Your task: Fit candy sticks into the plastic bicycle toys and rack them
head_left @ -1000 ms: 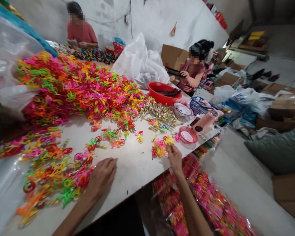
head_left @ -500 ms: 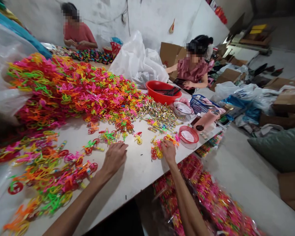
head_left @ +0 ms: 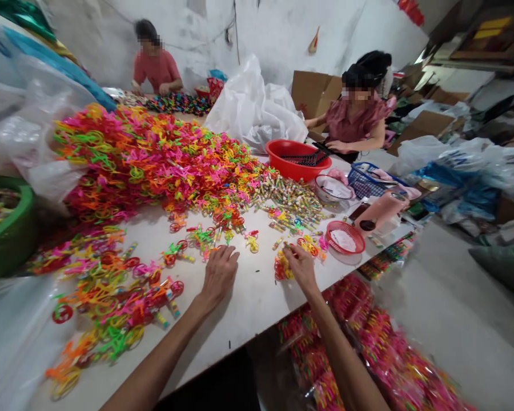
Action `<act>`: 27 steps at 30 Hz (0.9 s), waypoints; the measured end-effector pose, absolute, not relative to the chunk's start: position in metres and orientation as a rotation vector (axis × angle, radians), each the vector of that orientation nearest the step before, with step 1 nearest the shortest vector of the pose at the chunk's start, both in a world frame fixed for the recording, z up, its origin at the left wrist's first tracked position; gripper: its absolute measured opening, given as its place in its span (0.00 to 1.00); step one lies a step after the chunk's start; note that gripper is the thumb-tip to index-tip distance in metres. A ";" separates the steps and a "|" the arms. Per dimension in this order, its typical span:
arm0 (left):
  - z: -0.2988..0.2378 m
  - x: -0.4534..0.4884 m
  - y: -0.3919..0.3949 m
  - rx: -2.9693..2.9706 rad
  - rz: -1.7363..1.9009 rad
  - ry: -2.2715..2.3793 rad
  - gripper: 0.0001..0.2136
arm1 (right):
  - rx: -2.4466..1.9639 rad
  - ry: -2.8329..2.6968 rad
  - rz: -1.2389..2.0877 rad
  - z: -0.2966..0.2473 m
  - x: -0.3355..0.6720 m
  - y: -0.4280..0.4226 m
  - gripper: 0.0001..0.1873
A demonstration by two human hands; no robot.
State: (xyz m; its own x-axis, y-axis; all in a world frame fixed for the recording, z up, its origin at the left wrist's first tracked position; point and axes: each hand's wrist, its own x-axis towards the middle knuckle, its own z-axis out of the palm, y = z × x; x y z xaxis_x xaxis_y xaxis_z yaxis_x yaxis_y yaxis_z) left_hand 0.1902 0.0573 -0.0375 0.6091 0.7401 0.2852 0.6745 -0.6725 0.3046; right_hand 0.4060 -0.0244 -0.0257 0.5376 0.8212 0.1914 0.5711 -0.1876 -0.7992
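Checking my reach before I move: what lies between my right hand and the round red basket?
In the head view, a loose cluster of bright plastic toy pieces lies between your right hand and the round red basket.

Left hand [head_left: 218, 277] lies open and palm-down on the white work table [head_left: 248, 308], just beside scattered neon plastic pieces [head_left: 203, 240]. Right hand [head_left: 302, 268] has its fingertips at a small cluster of orange-and-yellow plastic pieces [head_left: 282, 265]; any grip cannot be confirmed. A large multicoloured plastic heap [head_left: 154, 160] occupies the table beyond. A round red plastic basin [head_left: 295, 157] stands farther along. Clear bags of packed colourful pieces [head_left: 360, 342] lie below the table edge. Two co-workers [head_left: 355, 114] [head_left: 156, 71] sit at the far side.
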 end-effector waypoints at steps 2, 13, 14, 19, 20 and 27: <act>-0.037 0.192 0.069 2.649 0.524 1.263 0.16 | -1.848 -1.260 0.382 -0.030 0.377 -0.017 0.14; -0.048 0.126 0.043 2.154 0.959 1.414 0.15 | -1.921 -1.403 0.417 -0.048 0.304 -0.032 0.14; -0.044 0.123 0.045 2.159 0.912 1.479 0.14 | -1.942 -1.423 0.389 -0.048 0.303 -0.031 0.14; -0.021 0.137 0.071 2.361 0.349 1.528 0.09 | -2.036 -1.540 0.233 -0.046 0.292 -0.027 0.14; -0.020 0.141 0.075 2.351 0.319 1.527 0.09 | -2.045 -1.555 0.211 -0.045 0.291 -0.027 0.14; -0.019 0.108 0.065 2.265 0.239 1.518 0.11 | -1.973 -1.575 0.236 -0.047 0.293 -0.035 0.15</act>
